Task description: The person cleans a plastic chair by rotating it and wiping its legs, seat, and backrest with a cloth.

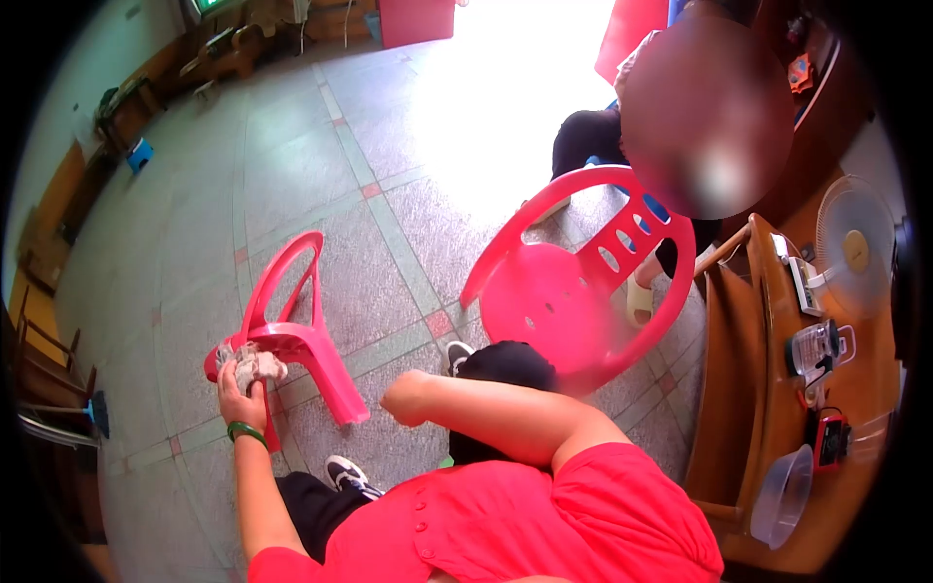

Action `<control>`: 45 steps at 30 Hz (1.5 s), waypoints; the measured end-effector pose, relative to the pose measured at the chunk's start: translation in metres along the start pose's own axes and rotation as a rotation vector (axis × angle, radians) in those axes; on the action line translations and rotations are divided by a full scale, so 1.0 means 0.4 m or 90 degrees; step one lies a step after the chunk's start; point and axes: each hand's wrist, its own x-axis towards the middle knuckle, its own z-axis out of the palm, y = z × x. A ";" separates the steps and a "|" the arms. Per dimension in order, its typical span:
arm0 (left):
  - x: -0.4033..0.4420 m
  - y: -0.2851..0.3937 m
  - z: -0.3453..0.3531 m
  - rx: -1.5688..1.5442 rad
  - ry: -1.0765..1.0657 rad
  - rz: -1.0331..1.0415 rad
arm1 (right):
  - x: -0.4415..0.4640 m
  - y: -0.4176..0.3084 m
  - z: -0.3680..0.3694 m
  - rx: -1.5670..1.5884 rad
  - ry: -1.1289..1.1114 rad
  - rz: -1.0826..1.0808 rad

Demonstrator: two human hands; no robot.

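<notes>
My left hand (241, 400) is closed on a crumpled pale cloth (258, 364), which presses against the edge of a small pink plastic chair (316, 355). A green bangle (247, 432) circles that wrist. The chair lies tipped on the floor, its legs pointing towards me and its looped part upward. My right hand (404, 396) is bent and curled in front of my body, right of the chair's leg. Its fingers are turned out of sight, so what it holds, if anything, is hidden. Beyond my right arm stands a larger pink plastic armchair (539, 301) with a slotted back.
Another person sits past the armchair, with a dark trouser leg (588, 141) showing. At right, a wooden table (860, 505) bears a fan (855, 243), a clear plastic tub (782, 497) and a glass jug (814, 350). A blue stool (140, 155) is far left on the tiled floor (389, 253).
</notes>
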 end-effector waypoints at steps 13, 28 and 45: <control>-0.004 -0.010 0.004 -0.012 0.009 0.014 | 0.000 0.006 0.014 -0.008 0.017 0.004; -0.001 0.000 -0.003 -0.025 0.003 0.009 | 0.005 0.000 0.000 -0.003 -0.019 0.016; -0.002 -0.002 0.000 -0.023 -0.006 0.008 | -0.001 0.005 0.006 0.005 0.011 0.009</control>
